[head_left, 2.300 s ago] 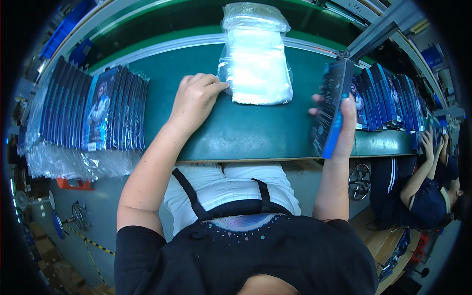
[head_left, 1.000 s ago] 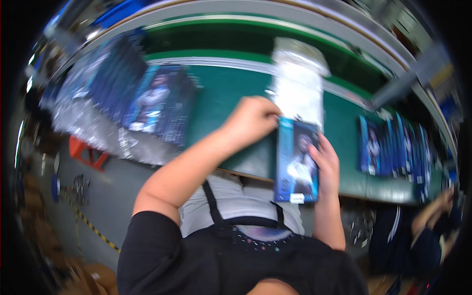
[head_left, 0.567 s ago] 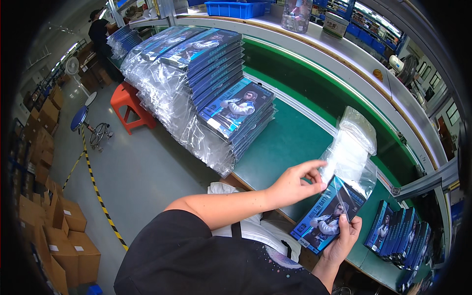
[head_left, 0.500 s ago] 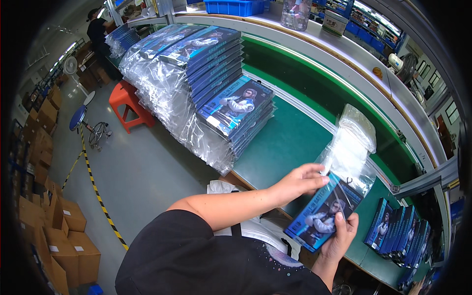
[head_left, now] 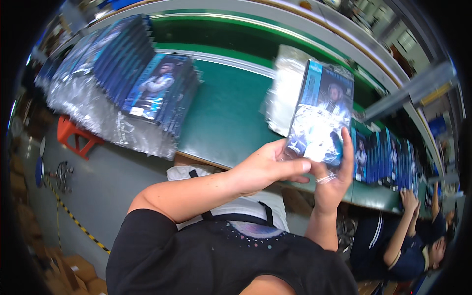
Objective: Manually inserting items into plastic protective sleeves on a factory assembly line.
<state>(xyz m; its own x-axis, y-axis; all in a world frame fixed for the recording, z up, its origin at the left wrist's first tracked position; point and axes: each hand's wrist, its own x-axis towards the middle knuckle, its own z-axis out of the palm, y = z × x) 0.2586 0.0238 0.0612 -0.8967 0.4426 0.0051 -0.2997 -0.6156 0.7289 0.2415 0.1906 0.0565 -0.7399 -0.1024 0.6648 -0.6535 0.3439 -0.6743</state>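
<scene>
A flat dark-blue box [head_left: 319,93] with a picture of a person on its front is held up before me, tilted slightly. Glossy clear plastic bag film [head_left: 317,132] covers at least its lower part, with strong glare. My left hand [head_left: 275,167] closes on the lower left corner, its thumb stretched across the bottom edge. At the lower right, my right hand [head_left: 334,182] grips the box and film, one finger up along the right side. A stack of clear bags [head_left: 286,88] lies just behind the box on the green table [head_left: 221,113].
Tall stacks of bagged blue boxes [head_left: 157,88] stand at the left of the table. More blue boxes [head_left: 378,157] lean in a row at the right, with a co-worker's hands [head_left: 409,200] beside them. An orange stool [head_left: 76,137] stands on the floor at left.
The box has been raised and turned more upright, and both hands are now at its lower end. My view has swung right, bringing a co-worker into sight.
</scene>
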